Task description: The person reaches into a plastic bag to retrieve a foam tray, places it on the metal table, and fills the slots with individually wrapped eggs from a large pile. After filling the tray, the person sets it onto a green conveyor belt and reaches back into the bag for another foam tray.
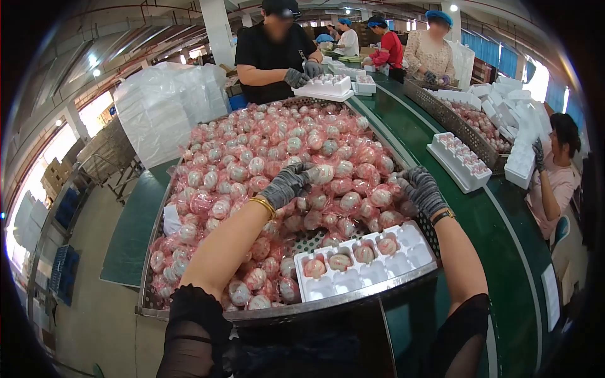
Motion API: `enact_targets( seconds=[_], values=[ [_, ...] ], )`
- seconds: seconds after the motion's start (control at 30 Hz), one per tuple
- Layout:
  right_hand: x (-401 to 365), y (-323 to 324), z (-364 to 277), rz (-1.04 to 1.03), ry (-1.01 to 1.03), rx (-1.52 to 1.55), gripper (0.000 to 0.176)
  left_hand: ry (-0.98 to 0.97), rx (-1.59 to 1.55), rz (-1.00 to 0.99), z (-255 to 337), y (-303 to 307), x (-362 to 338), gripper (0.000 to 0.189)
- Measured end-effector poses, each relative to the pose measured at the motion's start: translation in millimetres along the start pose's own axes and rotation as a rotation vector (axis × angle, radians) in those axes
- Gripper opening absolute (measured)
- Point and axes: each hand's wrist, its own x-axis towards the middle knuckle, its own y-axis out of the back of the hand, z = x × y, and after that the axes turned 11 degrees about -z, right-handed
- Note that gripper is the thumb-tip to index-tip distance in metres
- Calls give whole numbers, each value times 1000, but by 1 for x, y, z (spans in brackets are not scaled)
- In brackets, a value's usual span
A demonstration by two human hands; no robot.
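Note:
My left hand (288, 185), in a grey striped glove, has its thumb and fingers closed on a wrapped egg (322, 174) above the pile. My right hand (425, 190), gloved the same way, is at the pile's right edge, fingers curled in on another wrapped egg (396, 179), partly covered by the fingertips. Between my forearms a white foam tray (372, 272) lies tilted on the near rim of the metal bin (353, 301). Several eggs sit in its far row; the near row's cups hold none. Clear plastic with pink print covers the piled eggs (252, 167).
Right of the bin runs a green conveyor belt (435, 113) carrying a filled foam tray (459, 161). Across it stand a second bin (463, 120) and stacked white trays (504, 104). A co-worker (268, 60) works at the bin's far end; another person (554, 176) handles trays at right.

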Motion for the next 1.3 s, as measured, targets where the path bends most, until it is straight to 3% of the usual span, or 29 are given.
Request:
enact_targets(
  seconds=[0.03, 0.1, 0.13, 0.17, 0.2, 0.27, 0.37, 0.4, 0.5, 0.53, 0.57, 0.63, 0.7, 0.77, 0.83, 0.87, 0.9, 0.93, 0.97, 1.0, 1.03, 1.1, 1.17, 1.23, 1.3],
  values=[
    [2, 4, -18, 7, 18, 103, 21, 29, -126, -57, 8, -1, -10, 25],
    [5, 7, -59, 53, 143, 279, 22, -120, 138, -106, -4, -4, -13, 26],
    [5, 6, -83, 87, 243, 356, 24, -181, 76, -120, -19, -9, -9, 26],
    [6, 14, -115, -22, 324, 500, 30, -99, -70, -159, -9, -19, -16, 26],
    [8, 16, -131, -209, 318, 436, 39, -12, -215, -183, 1, -29, -23, 26],
    [17, -7, -145, -84, 541, -98, 54, -67, -80, -214, -11, -37, -17, 26],
    [32, -38, -139, -72, 442, -379, 58, -202, 76, -230, -52, -42, 8, 32],
    [40, -54, -127, -174, 301, -354, 60, -270, 88, -213, -83, -45, 17, 34],
    [43, -62, -93, -73, 56, 93, 53, -305, -162, -142, -73, -47, 16, 38],
    [30, -38, -111, -70, 46, 593, 46, -281, -300, -116, -60, -50, 8, 38],
    [22, -23, -114, -168, 12, 816, 46, -252, -443, -89, -51, -55, 2, 38],
    [9, -1, -109, -361, -65, 1269, 46, -676, 138, 0, -48, -63, -1, 48],
    [-4, 1, -112, -347, -15, 1207, 52, -610, 6, -149, -40, -82, -2, 51],
    [-14, 0, -112, -333, 8, 975, 53, -424, -229, -247, -30, -97, -10, 54],
    [-26, 21, -126, -439, -54, 805, 59, -113, -556, -291, -8, -109, -25, 56],
    [-33, 30, -131, -485, -57, 855, 60, -61, -656, -307, 6, -113, -38, 58],
    [-38, 37, -133, -531, -58, 903, 61, -111, -581, -308, 10, -117, -41, 52],
    [-45, 40, -134, -480, -120, 1145, 57, -163, -507, -309, 11, -121, -43, 46],
    [-49, 42, -130, -474, -84, 956, 54, -215, -434, -307, 11, -126, -43, 41],
    [-53, 46, -124, -467, -48, 766, 52, -421, -190, -257, 8, -134, -38, 48],
    [-56, 51, -121, -458, -11, 577, 50, -417, 55, -242, 2, -138, -40, 51],
    [-64, 63, -107, -349, -42, 537, 40, -398, 539, -201, 8, -145, -60, 58],
    [-68, 71, -89, -425, -126, 332, 34, -136, 709, -377, 34, -146, -74, 66],
    [-68, 54, -69, -449, -227, 649, 34, -246, 754, -378, 11, -149, -71, 71],
    [-72, 49, -62, -513, -175, 529, 34, -303, 754, -384, -2, -151, -66, 71]
  ],
)
